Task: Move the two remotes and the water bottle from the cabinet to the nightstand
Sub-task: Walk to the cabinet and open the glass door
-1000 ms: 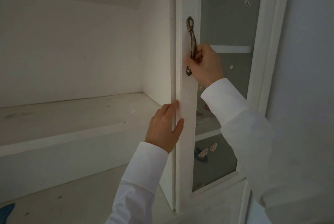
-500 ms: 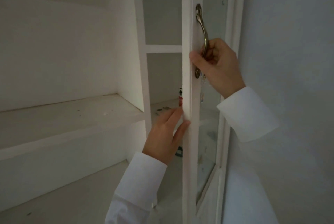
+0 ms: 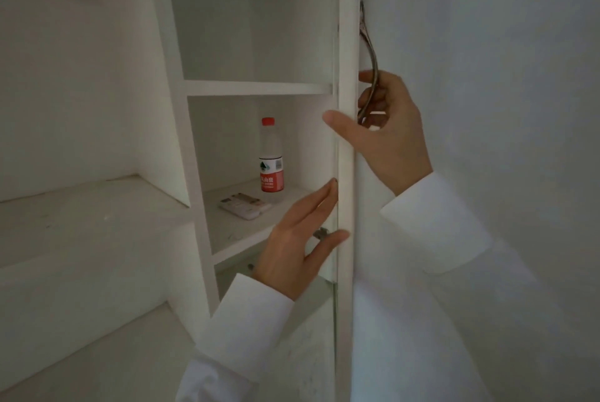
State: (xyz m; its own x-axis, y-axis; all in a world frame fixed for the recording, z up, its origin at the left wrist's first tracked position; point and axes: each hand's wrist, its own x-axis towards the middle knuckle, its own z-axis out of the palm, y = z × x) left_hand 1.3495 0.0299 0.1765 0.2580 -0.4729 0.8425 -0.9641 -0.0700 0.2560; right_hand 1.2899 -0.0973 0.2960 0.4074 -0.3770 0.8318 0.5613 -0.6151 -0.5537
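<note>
1. Tall white wooden cabinet point(image 3: 181, 109) with open shelves, filling the middle of the view; bare white ledge point(image 3: 81, 207) stepping out to its left, plain white wall point(image 3: 487, 77) on the right.
2. White cabinet door point(image 3: 346, 158) swung open and seen edge-on, standing upright between the shelf opening and the right wall.
3. White long sleeves point(image 3: 246, 320) covering both forearms, reaching up from the near bottom edge.
4. Right hand point(image 3: 386, 135) at the right of the door edge, fingers curled round the lower part of the curved dark metal door handle point(image 3: 373, 77), thumb stretched left across the door's edge.
5. Left hand point(image 3: 302, 239) lower down, on the left of the door, fingers straight and held together with the tips touching the door's inner edge, thumb spread apart below and touching the same edge; nothing held.
6. Clear plastic water bottle with red cap and red-and-white label point(image 3: 271, 158) standing upright toward the far right of the middle shelf inside the cabinet.
7. Pale flat remotes point(image 3: 243, 205) lying on that same shelf, just nearer and left of the bottle; seemingly two side by side, though too blurred to separate for certain.
8. Small metal hinge fitting point(image 3: 321, 233) showing between thumb and fingers of the left hand, by the door's inner face.
</note>
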